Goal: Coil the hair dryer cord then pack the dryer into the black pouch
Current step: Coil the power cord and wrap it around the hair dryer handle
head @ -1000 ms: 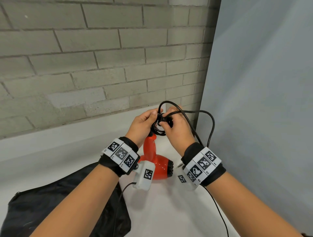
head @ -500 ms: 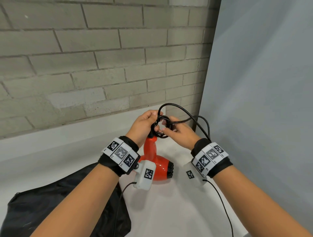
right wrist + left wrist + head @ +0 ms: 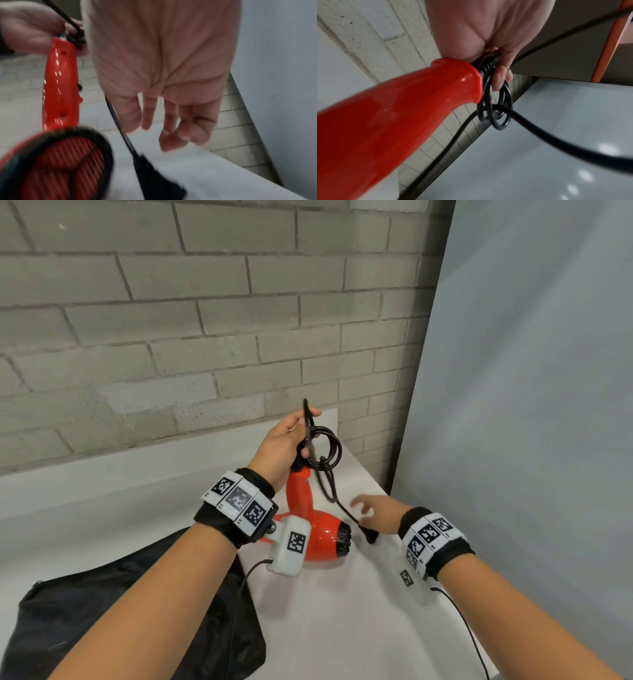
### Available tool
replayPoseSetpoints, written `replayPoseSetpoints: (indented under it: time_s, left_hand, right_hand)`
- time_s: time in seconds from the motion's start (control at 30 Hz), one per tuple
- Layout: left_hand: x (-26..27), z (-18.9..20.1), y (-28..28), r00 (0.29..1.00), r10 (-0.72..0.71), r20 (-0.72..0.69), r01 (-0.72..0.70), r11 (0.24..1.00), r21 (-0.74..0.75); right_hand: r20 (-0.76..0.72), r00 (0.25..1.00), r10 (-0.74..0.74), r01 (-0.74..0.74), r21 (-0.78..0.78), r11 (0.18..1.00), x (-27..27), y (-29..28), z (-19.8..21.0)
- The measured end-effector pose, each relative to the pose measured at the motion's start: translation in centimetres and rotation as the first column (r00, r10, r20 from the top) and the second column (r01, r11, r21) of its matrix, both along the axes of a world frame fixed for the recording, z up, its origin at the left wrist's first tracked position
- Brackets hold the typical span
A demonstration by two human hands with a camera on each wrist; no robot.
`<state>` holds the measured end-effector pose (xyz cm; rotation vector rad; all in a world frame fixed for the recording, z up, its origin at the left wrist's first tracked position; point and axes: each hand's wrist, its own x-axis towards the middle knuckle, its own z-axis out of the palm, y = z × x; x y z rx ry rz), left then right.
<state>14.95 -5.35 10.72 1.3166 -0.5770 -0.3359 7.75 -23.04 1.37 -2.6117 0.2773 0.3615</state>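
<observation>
Coiling step: left hand [image 3: 279, 445] gripped cord coils [image 3: 325, 448]; right hand [image 3: 375, 513] loose, empty. Next, probably: grasp dangling plug [image 3: 370, 535].

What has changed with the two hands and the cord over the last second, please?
The right hand let go of the cord and dropped toward the hanging plug, fingers open. The left hand still grips the coiled loops at the red dryer handle. The black pouch has not moved.
</observation>
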Motion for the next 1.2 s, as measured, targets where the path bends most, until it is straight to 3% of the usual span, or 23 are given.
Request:
replayPoseSetpoints:
  time_s: [0.07,0.13,0.2,0.27,0.33,0.43,0.5,0.57,0.63,0.7,0.8,0.87,0.97,1.07,1.2]
  left_hand:
    - [-0.3,-0.1,-0.1,1.000,-0.012,-0.007,0.012,1.000,0.003]
    - [-0.4,-0.2,0.0,1.000,-0.030,0.003,0.030,0.999,0.014]
    - [-0.5,-0.1,-0.1,0.999,-0.052,0.002,0.052,0.999,0.012]
    - [-0.7,0.0,-0.1,0.998,-0.062,-0.006,0.062,0.998,0.014]
    - [-0.7,0.0,-0.1,0.998,-0.066,-0.014,0.066,0.998,0.022]
    - [-0.6,0.0,0.1,0.998,-0.064,-0.019,0.064,0.998,0.024]
    - [-0.2,0.1,0.4,0.998,-0.058,-0.033,0.059,0.998,0.013]
    - [0.1,0.1,0.8,0.997,-0.062,-0.047,0.063,0.998,0.008]
    - [0.3,-0.1,1.0,0.996,-0.071,-0.050,0.071,0.997,-0.002]
    - [0.3,-0.2,0.9,0.996,-0.066,-0.056,0.066,0.998,-0.005]
    - [0.3,-0.2,0.6,0.998,-0.051,-0.039,0.051,0.999,0.004]
    - [0.2,-0.2,0.4,0.998,-0.047,-0.030,0.047,0.999,0.000]
    - [0.3,-0.2,0.1,0.998,-0.052,-0.030,0.052,0.999,-0.013]
    - [0.4,-0.1,0.1,0.998,-0.065,-0.027,0.065,0.998,-0.008]
    - [0.7,-0.2,0.3,0.996,-0.087,-0.018,0.088,0.996,0.013]
  right_hand:
    - [0.249,0.968,-0.010,-0.026,0.140,0.990,0.9,0.7,1.1]
    - [0.463,0.885,0.039,-0.168,0.240,0.956,1.7,1.9,2.6]
    - [0.550,0.833,0.056,-0.288,0.346,0.893,2.3,3.1,3.6]
    - [0.522,0.853,-0.009,-0.272,0.458,0.846,2.5,4.2,4.4]
    - [0.489,0.867,-0.100,-0.176,0.487,0.855,2.8,4.5,4.4]
    - [0.465,0.855,-0.229,-0.006,0.452,0.892,3.2,3.6,3.0]
    - [0.353,0.894,-0.277,0.129,0.389,0.912,3.7,2.5,2.2]
    - [0.151,0.957,-0.248,0.226,0.145,0.963,4.1,1.2,0.7]
    - [-0.033,0.984,-0.173,0.165,-0.171,0.971,3.7,0.5,-0.8]
    - [-0.102,0.986,-0.134,0.106,-0.241,0.965,3.4,0.4,-1.3]
    - [0.110,0.988,-0.104,0.096,0.073,0.993,3.3,0.7,-0.7]
    - [0.297,0.954,-0.042,-0.042,0.271,0.962,3.1,1.9,1.0]
    - [0.511,0.859,0.036,-0.230,0.323,0.918,3.0,3.3,3.3]
    - [0.500,0.866,0.019,-0.191,0.296,0.936,3.1,3.5,3.2]
    - [0.321,0.945,-0.059,0.004,0.169,0.986,3.2,2.3,0.4]
